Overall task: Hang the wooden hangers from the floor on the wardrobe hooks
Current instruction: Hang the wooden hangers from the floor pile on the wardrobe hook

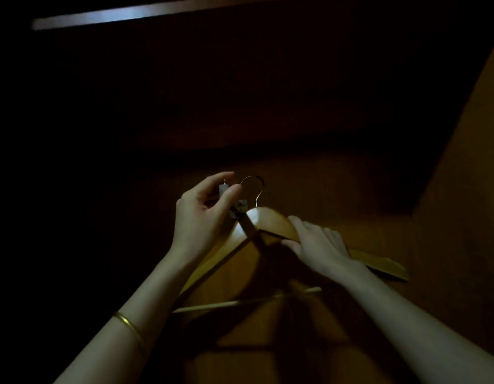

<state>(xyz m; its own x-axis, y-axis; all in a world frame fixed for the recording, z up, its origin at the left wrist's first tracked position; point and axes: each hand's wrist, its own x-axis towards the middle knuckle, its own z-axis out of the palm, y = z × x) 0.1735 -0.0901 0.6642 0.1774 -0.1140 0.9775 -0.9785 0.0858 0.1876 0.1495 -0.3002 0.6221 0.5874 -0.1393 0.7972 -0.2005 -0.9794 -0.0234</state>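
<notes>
I see my right hand (315,245) gripping the wooden hanger's (270,220) shoulder at centre frame inside the dark wardrobe (461,167), while my left hand (204,214) at its ten o'clock pinches a small metal fitting (224,187) beside the wire hook (254,187).

In dim wardrobe light, the left hand (205,214) pinches a small fitting (224,187) beside the wooden hanger's (270,221) metal hook (254,184); the right hand (317,242) grips its shoulder.
</notes>
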